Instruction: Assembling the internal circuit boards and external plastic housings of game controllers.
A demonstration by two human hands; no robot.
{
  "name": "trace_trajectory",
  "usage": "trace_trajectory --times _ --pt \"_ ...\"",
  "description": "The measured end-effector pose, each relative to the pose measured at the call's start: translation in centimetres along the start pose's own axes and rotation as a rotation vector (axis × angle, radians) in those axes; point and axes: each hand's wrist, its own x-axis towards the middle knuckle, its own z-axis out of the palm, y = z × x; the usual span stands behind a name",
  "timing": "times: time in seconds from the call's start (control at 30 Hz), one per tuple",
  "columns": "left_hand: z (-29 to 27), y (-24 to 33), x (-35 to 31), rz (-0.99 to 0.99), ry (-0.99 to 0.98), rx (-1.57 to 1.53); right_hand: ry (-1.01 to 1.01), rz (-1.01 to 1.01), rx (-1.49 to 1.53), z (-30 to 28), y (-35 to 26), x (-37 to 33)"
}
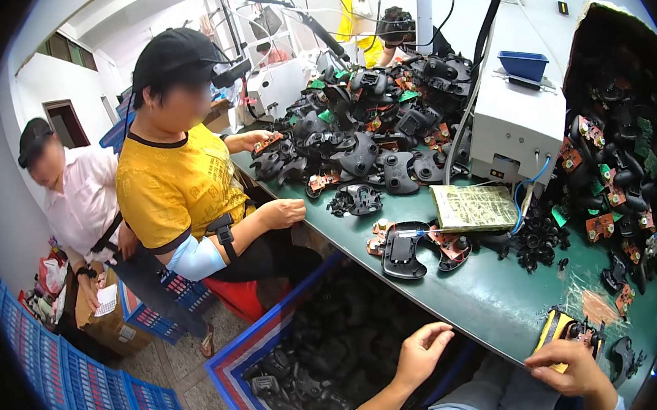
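My left hand [421, 357] is held above the table's front edge, beside the crate, its fingers and thumb drawn together. Nothing shows between those fingertips. At the table edge my right hand [574, 371] is curled, thumb close to the fingers; whatever it may pinch cannot be made out. Just beyond it lie a yellow-and-black object [554, 328] and an opened game controller part with a circuit board [583, 332]. Farther along the green table [495, 292] are a black controller shell [404, 261] and a screwdriver [422, 233] with a clear blue handle.
Controllers and boards pile up at the back [363, 157] and right [622, 161]. A white machine [517, 131] carries a blue tray [523, 65]; a taped pad [475, 207] lies before it. Below left stands a crate [239, 398] of black parts. A co-worker in yellow [178, 185] sits left; another person stands behind.
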Motion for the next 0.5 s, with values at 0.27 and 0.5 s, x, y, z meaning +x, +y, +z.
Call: trace_trajectory --times 0.27,0.5 --pt "5.6 -3.1 -4.9 -0.166 -0.305 0.117 0.179 0.299 0.249 -0.3 3.2 -8.6" --pt "8.1 -2.4 -5.3 -0.143 -0.368 0.257 0.42 0.265 0.277 -1.5 7.0 -13.6"
